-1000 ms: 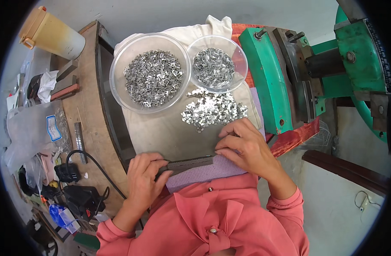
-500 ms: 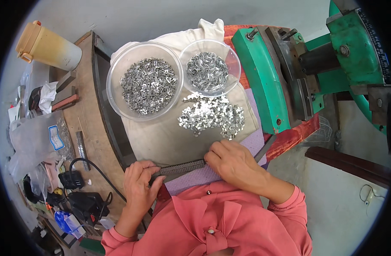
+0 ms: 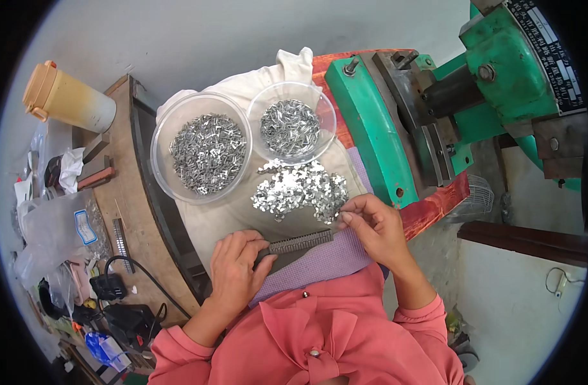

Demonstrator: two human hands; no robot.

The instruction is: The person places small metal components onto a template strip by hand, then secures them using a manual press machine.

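Machinery [image 3: 364,128], green and heavy, fills the right side of the red counter [image 3: 444,192]. Left of it a pale cloth [image 3: 201,221] is spread, with a purple mat [image 3: 348,256] showing along the near edge. At the back stand a larger clear tub [image 3: 160,144] and, to its right, a smaller tub [image 3: 329,125], both holding small metal parts [image 3: 208,154]. In front of the smaller one lies a loose pile [image 3: 300,189] of bright metal pieces, and on the near side of that is a dark toothed bar [image 3: 300,242]. I'd say the work goes best with the bar held quiet by its end, teeth uncovered, while the other hand picks lightly from the pile's edge rather than digging into its middle. The left hand [image 3: 236,266] grips the bar's left end, fingers on the far side and thumb on the near side, closed firmly about it. The right hand [image 3: 378,231] is at the pile's right edge, past the bar's free end, its thumb and forefinger drawn nearly together; whether a piece sits between those tips I cannot tell from where I stand
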